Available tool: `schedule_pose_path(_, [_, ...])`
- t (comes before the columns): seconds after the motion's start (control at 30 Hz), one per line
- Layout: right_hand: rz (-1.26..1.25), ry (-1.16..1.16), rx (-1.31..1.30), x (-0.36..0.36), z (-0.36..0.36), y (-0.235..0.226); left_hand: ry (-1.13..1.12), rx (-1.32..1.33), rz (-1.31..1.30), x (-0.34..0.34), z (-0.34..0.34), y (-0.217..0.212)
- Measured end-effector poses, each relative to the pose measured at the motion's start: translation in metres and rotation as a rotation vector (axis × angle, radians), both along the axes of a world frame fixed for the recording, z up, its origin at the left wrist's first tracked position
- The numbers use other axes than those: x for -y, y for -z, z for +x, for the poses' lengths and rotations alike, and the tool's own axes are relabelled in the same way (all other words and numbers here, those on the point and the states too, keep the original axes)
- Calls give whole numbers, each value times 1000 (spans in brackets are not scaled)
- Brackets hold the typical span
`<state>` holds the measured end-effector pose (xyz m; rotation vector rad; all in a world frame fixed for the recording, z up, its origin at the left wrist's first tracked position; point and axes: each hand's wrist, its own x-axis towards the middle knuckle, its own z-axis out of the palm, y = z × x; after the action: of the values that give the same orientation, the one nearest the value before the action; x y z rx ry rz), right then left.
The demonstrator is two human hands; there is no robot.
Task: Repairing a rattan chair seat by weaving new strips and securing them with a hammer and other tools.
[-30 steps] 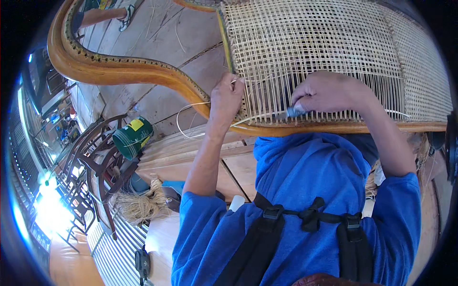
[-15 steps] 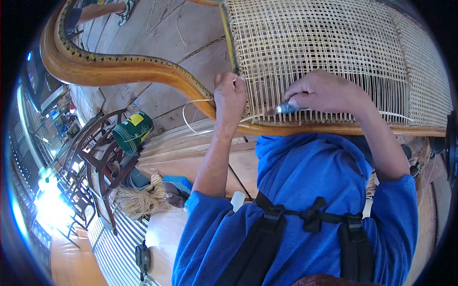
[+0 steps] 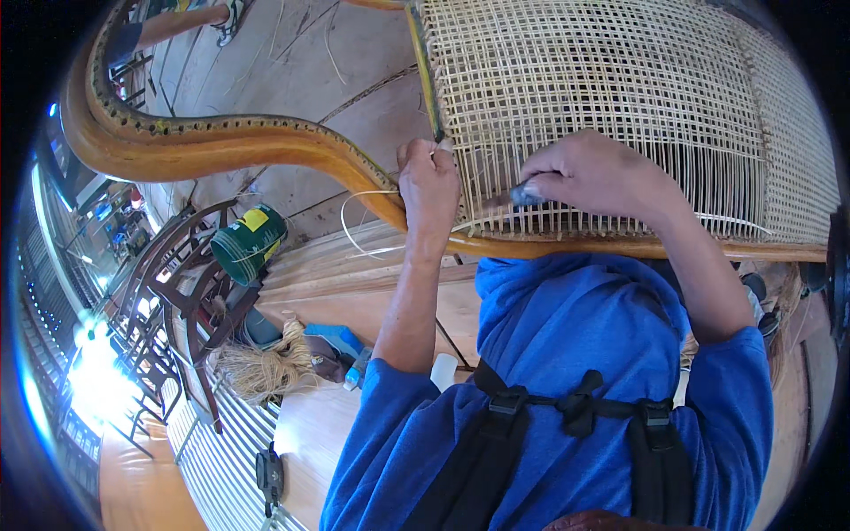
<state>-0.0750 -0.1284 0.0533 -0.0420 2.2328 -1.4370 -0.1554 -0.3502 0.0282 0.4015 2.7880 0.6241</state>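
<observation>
Pale cane strands form an open weave [image 3: 584,80] across a wooden furniture frame [image 3: 221,146]. Near the front rail, long bare strands run with few cross strands. My left hand [image 3: 429,188] is closed at the weave's left corner, fingers pinched; a small pale bit shows at the fingertips, but what they grip is hidden. My right hand [image 3: 602,181] lies over the bare strands, gripping a blue-grey-handled tool [image 3: 529,196] whose flat brownish blade points left toward my left hand. A loose cane strand [image 3: 347,226] loops out left of my left wrist.
A green bucket [image 3: 250,243] with a yellow label stands left, beside dark wooden chair frames [image 3: 190,292]. Below lie a bundle of cane fibre [image 3: 266,367], a cap [image 3: 329,361] and a small bottle [image 3: 358,370]. Another person's leg [image 3: 181,25] shows at the upper left.
My right hand and the tool have shifted slightly left and up. The frame's curved arm has moved a little lower in view. My left hand stays closed at the corner.
</observation>
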Motion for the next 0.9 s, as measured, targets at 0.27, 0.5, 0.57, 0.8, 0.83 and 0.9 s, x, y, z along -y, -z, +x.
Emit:
schedule_pose_path(0.27, [6, 139, -28, -6, 11, -19, -37, 23, -31, 0, 1, -2])
schedule_pose_path(0.5, [111, 17, 140, -29, 18, -37, 3, 24, -16, 3, 0, -1])
schedule_pose_path(0.57, [162, 19, 145, -35, 20, -42, -9, 51, -13, 0, 0, -2])
schedule_pose_path(0.8, [148, 17, 35, -43, 16, -41, 11, 13, -26, -3, -1, 3])
schedule_pose_path(0.83, [151, 14, 32, -44, 15, -40, -7, 28, -35, -3, -2, 2])
schedule_pose_path(0.9, [132, -207, 104, -43, 13, -32, -25, 46, -14, -1, -1, 3])
